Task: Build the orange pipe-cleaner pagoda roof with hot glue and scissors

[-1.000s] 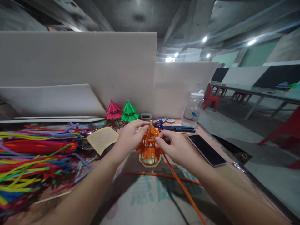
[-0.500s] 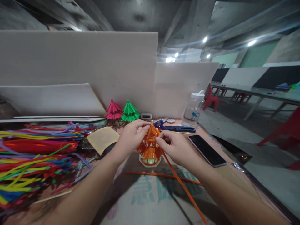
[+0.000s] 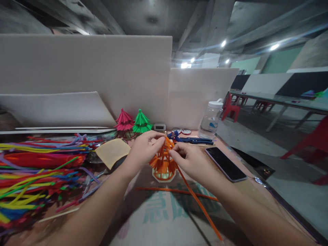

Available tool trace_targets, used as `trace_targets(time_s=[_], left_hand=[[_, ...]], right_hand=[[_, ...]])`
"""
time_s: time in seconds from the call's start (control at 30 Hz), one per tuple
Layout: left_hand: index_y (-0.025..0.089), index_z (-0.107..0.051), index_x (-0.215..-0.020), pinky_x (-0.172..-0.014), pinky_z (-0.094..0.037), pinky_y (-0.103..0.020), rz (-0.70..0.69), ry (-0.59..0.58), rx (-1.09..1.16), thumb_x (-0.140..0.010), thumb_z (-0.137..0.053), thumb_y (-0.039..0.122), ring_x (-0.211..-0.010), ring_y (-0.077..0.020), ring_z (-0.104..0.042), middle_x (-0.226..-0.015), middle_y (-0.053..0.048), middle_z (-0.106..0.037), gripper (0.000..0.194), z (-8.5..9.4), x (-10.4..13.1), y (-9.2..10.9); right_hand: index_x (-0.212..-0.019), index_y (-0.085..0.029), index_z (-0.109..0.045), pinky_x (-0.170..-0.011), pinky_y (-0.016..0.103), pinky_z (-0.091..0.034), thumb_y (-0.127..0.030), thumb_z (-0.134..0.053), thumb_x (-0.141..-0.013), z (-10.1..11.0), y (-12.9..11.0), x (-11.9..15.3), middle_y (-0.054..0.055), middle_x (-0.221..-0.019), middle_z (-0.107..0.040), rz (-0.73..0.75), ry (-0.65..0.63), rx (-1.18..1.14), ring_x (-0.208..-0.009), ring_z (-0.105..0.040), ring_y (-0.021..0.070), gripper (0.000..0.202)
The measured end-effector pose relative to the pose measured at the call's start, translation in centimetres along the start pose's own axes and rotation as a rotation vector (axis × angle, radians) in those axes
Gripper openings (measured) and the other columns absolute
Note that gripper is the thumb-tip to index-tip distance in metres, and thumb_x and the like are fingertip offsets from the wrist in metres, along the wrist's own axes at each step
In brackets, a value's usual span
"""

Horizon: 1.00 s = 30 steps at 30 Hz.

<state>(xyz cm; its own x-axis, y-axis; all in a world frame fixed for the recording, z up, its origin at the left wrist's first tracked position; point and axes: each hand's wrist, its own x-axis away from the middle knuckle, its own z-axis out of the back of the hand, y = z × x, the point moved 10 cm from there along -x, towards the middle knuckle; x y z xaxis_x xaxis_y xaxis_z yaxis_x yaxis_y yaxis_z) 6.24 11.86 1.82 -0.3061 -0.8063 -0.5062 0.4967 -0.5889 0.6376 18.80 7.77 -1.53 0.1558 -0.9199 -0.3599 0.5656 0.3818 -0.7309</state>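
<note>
An orange pipe-cleaner pagoda model (image 3: 164,165) stands upright on a pale eight-sided base in front of me. My left hand (image 3: 148,148) pinches its upper part near the top stick from the left. On the right side, my right hand (image 3: 188,157) has thumb and forefinger closed on an orange pipe cleaner (image 3: 198,201), whose long tail runs down toward the table's near edge. A second orange strip (image 3: 153,189) lies flat on the table and passes beneath that tail. The exact contact at the fingertips is partly hidden.
Loose coloured pipe cleaners (image 3: 41,171) cover the left side. Pink (image 3: 124,121) and green (image 3: 140,122) pagodas stand behind, by white boards (image 3: 84,68). A glue gun (image 3: 174,135), water bottle (image 3: 210,119) and phone (image 3: 226,164) lie or stand to the right.
Both hands stay at the pagoda's upper part with almost no movement. The orange tail's lower end has shifted slightly left and up.
</note>
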Motion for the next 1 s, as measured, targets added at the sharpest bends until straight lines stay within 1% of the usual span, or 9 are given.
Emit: trace_targets(time_s=[0.1, 0.23, 0.3, 0.43, 0.5, 0.6, 0.77, 0.9, 1.0], left_hand=[[0.018, -0.074, -0.095, -0.089, -0.052, -0.034, 0.005, -0.005, -0.005, -0.087, -0.058, 0.037, -0.098, -0.0234, -0.069, -0.102, -0.006, -0.076, 0.026, -0.2, -0.1, -0.2], [0.017, -0.074, -0.093, -0.089, -0.051, -0.033, -0.009, -0.012, 0.002, -0.089, -0.056, 0.037, -0.098, -0.0233, -0.069, -0.101, -0.007, -0.076, 0.027, -0.3, -0.2, -0.4], [0.017, -0.074, -0.092, -0.088, -0.051, -0.034, -0.016, -0.026, 0.012, -0.089, -0.055, 0.037, -0.098, -0.0235, -0.069, -0.101, -0.007, -0.076, 0.028, -0.3, -0.2, -0.5], [0.017, -0.074, -0.095, -0.088, -0.051, -0.034, -0.018, -0.041, 0.013, -0.089, -0.056, 0.038, -0.097, -0.0236, -0.069, -0.102, -0.008, -0.075, 0.029, -0.4, -0.2, -0.7], [0.017, -0.074, -0.096, -0.088, -0.051, -0.034, -0.009, -0.040, 0.006, -0.088, -0.056, 0.039, -0.097, -0.0234, -0.069, -0.102, -0.008, -0.075, 0.029, -0.4, -0.2, -0.8], [0.016, -0.074, -0.097, -0.088, -0.050, -0.033, 0.008, -0.043, 0.006, -0.088, -0.057, 0.040, -0.098, -0.0234, -0.068, -0.103, -0.008, -0.075, 0.030, -0.4, -0.2, -0.7], [0.016, -0.074, -0.097, -0.087, -0.049, -0.032, 0.021, -0.044, 0.012, -0.088, -0.058, 0.038, -0.098, -0.0226, -0.068, -0.102, -0.007, -0.075, 0.028, -0.4, -0.2, -0.7], [0.017, -0.074, -0.098, -0.086, -0.050, -0.031, 0.021, -0.040, 0.006, -0.088, -0.058, 0.038, -0.096, -0.0219, -0.068, -0.101, -0.006, -0.075, 0.028, -0.4, -0.2, -0.7], [0.016, -0.074, -0.099, -0.084, -0.050, -0.030, 0.016, -0.039, 0.011, -0.088, -0.058, 0.038, -0.095, -0.0212, -0.068, -0.101, -0.006, -0.075, 0.029, -0.4, -0.1, -0.5]], right_hand=[[-0.074, -0.019, -0.062, -0.058, 0.026, -0.034, -0.035, -0.055, -0.092, 0.5, -0.1, 0.4, 0.000, -0.068, -0.065, 0.005, -0.010, 0.131, -0.062, -0.056, 0.0144, 0.025], [-0.066, -0.018, -0.061, -0.055, 0.027, -0.029, -0.042, -0.051, -0.094, 0.7, 1.1, 0.6, 0.000, -0.062, -0.061, -0.013, -0.090, 0.211, -0.057, -0.051, 0.0138, 0.038], [-0.067, -0.018, -0.064, -0.054, 0.027, -0.029, -0.042, -0.051, -0.094, 0.3, 2.0, 0.6, 0.001, -0.062, -0.061, -0.032, -0.144, 0.161, -0.057, -0.051, 0.0136, 0.039], [-0.074, -0.017, -0.071, -0.057, 0.026, -0.035, -0.040, -0.056, -0.089, -1.3, 3.1, 0.6, 0.002, -0.070, -0.066, -0.071, -0.212, -0.009, -0.063, -0.054, 0.0142, 0.031], [-0.079, -0.017, -0.073, -0.057, 0.026, -0.036, -0.039, -0.059, -0.087, -2.3, 3.5, 0.7, 0.001, -0.070, -0.066, -0.104, -0.221, -0.091, -0.062, -0.054, 0.0139, 0.027], [-0.080, -0.017, -0.072, -0.054, 0.025, -0.035, -0.035, -0.060, -0.085, -3.2, 3.7, 0.8, -0.001, -0.064, -0.062, -0.141, -0.207, -0.201, -0.056, -0.050, 0.0119, 0.022], [-0.072, -0.018, -0.063, -0.050, 0.024, -0.033, -0.029, -0.056, -0.084, -3.5, 3.6, 0.8, -0.006, -0.052, -0.048, -0.141, -0.205, -0.319, -0.047, -0.042, 0.0099, 0.017], [-0.070, -0.019, -0.057, -0.047, 0.023, -0.031, -0.033, -0.054, -0.085, -3.1, 3.5, 0.7, -0.006, -0.051, -0.046, -0.117, -0.219, -0.343, -0.046, -0.041, 0.0100, 0.020], [-0.070, -0.019, -0.056, -0.047, 0.023, -0.031, -0.034, -0.055, -0.085, -3.0, 3.7, 0.7, -0.005, -0.054, -0.047, -0.107, -0.226, -0.325, -0.047, -0.041, 0.0100, 0.021]])
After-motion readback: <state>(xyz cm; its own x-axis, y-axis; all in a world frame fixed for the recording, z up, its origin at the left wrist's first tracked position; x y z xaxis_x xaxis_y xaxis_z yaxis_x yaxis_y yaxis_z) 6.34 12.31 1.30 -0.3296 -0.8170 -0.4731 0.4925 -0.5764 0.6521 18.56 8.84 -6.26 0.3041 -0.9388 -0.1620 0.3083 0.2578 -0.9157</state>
